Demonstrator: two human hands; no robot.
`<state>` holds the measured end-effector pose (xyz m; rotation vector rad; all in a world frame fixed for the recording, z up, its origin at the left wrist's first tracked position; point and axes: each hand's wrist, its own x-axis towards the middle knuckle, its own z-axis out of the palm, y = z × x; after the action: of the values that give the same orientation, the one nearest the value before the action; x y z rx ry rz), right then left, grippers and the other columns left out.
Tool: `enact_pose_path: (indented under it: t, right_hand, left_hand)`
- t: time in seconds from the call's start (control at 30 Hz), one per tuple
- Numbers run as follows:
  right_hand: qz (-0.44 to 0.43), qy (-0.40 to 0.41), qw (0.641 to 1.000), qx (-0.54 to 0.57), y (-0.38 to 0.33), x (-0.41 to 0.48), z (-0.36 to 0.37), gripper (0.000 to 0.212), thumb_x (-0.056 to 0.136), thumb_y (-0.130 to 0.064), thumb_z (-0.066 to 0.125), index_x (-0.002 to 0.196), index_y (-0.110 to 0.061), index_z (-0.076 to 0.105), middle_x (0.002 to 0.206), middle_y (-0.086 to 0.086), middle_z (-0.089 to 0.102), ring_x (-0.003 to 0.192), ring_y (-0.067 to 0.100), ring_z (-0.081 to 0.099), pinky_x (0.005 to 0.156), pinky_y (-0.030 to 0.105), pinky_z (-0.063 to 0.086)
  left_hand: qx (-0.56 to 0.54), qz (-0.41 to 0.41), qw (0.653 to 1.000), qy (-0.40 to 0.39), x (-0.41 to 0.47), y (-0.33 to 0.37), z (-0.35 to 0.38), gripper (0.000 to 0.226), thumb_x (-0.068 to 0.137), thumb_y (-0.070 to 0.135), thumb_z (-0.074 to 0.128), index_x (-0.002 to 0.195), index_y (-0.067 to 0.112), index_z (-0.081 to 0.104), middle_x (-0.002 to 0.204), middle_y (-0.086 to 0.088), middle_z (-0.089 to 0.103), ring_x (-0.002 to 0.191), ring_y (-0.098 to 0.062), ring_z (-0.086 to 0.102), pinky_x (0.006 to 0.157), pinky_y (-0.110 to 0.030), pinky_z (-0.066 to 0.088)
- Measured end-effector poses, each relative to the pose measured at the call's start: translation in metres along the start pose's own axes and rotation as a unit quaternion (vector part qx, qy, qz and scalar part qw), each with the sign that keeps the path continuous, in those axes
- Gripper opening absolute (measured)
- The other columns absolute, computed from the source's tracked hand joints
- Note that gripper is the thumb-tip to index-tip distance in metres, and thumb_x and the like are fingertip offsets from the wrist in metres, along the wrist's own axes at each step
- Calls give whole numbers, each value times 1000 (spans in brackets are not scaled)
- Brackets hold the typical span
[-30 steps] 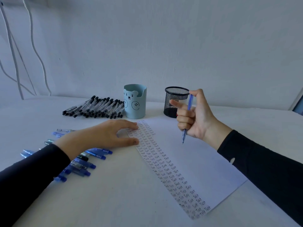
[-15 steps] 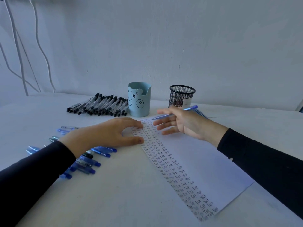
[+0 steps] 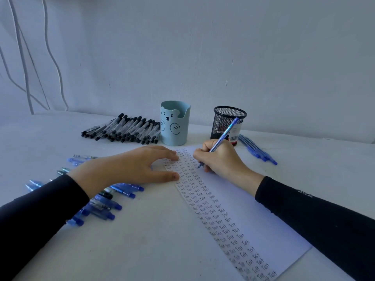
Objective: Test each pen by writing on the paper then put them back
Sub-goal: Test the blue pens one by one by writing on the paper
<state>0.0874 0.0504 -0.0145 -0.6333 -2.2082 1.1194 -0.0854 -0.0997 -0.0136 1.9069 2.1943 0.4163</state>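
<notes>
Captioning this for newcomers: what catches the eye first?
The right hand writing with a blue pen at the far end of the paper, beside long columns of "Test". Then the left hand pressing its edge, and the row of black pens left of the bear cup.

It is dim in here, and everything has a cold blue cast. The light falls soft and even across the wall (image 3: pixel 223 47) and the tabletop (image 3: pixel 142 250); where it comes from I cannot tell. A faint, soft-edged shadow lies under the left hand (image 3: pixel 129 169). The pen (image 3: pixel 225 134) in the right hand (image 3: pixel 221 159) shows a thin pale sheen. The sleeves (image 3: pixel 324 220) sink to near black. The cables (image 3: pixel 22 57) on the wall bow with the wide lens, and the writing at the near corner of the paper (image 3: pixel 253 216) smears soft.
</notes>
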Motion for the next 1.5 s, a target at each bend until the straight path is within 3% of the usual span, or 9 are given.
enact_pose_path:
  t: [0.47,0.67,0.8,1.1,1.37,1.5]
  right_hand:
    - [-9,-12,1000,7,2,-1,0,48,83,-9,69,41,-18,46,49,6,52,41,13,52,47,20,44]
    - [-9,-8,1000,-12,1,0,0,43,82,-10,69,45,-15,46,49,10,54,41,14,50,45,16,42]
    - [-10,-7,1000,-19,2,1,0,35,81,-8,68,52,-4,49,47,9,49,38,13,47,46,18,42]
    - [-23,-4,1000,-15,4,3,-1,43,80,-8,68,45,-13,44,55,18,53,40,14,49,46,19,41]
    - [-28,3,999,-17,6,3,-1,42,80,-8,68,46,-12,44,54,17,54,42,17,50,46,21,43]
    - [-30,6,999,-31,6,3,-1,39,80,-5,66,49,-7,44,48,9,49,40,10,46,45,18,39]
  left_hand:
    - [0,-8,1000,-8,-2,3,-2,79,68,85,44,136,45,45,146,26,37,132,4,33,110,-26,35]
    - [1,-8,1000,-7,-2,3,-2,83,65,90,42,136,47,45,145,26,38,133,3,34,114,-31,32]
    - [0,-11,1000,-8,-2,7,-3,77,69,81,47,137,44,45,146,25,37,133,2,33,113,-28,32]
    - [2,-5,1000,1,-4,9,-3,73,73,75,50,138,41,46,145,23,39,132,5,31,112,-22,27]
    - [3,-1,1000,1,-4,8,-3,71,75,73,51,138,41,46,145,24,38,130,6,31,107,-18,29]
    - [1,0,1000,-1,-4,8,-3,71,75,73,51,138,42,45,145,23,38,130,5,32,106,-19,32]
